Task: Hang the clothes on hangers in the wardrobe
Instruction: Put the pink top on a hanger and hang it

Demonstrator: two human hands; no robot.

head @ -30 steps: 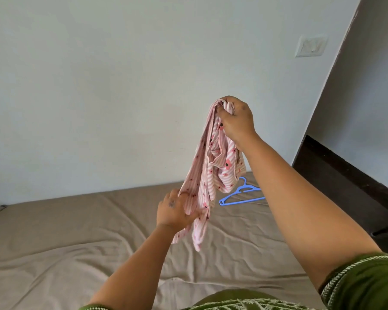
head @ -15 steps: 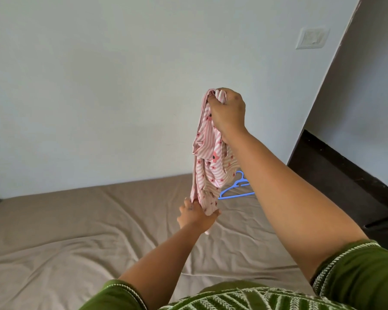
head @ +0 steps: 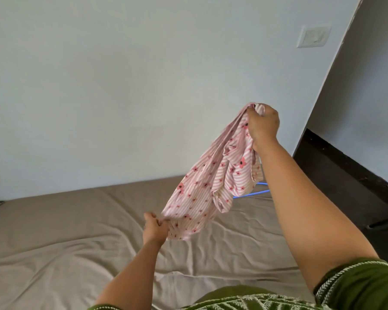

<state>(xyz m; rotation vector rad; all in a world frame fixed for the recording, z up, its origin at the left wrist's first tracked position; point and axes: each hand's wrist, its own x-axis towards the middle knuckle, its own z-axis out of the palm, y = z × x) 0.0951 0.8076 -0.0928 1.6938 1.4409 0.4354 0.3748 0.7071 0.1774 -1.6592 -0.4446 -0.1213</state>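
Note:
A pink striped garment (head: 213,182) with red flowers hangs stretched in the air above the bed. My right hand (head: 263,125) grips its upper end, raised high at the right. My left hand (head: 155,227) pinches its lower corner, down and to the left. The cloth spreads slantwise between the two hands. A blue plastic hanger (head: 251,193) lies on the bed behind the garment; only a short piece of it shows past the cloth and my right forearm. No wardrobe is in view.
A bed with a wrinkled beige sheet (head: 65,242) fills the lower half. A pale wall stands behind it, with a light switch (head: 313,36) at the upper right. A dark floor strip (head: 345,186) runs along the bed's right side.
My left hand pulled the garment's lower end out to the left, spreading the bunched cloth. My right hand shifted right and lower in view. The garment now hides most of the hanger.

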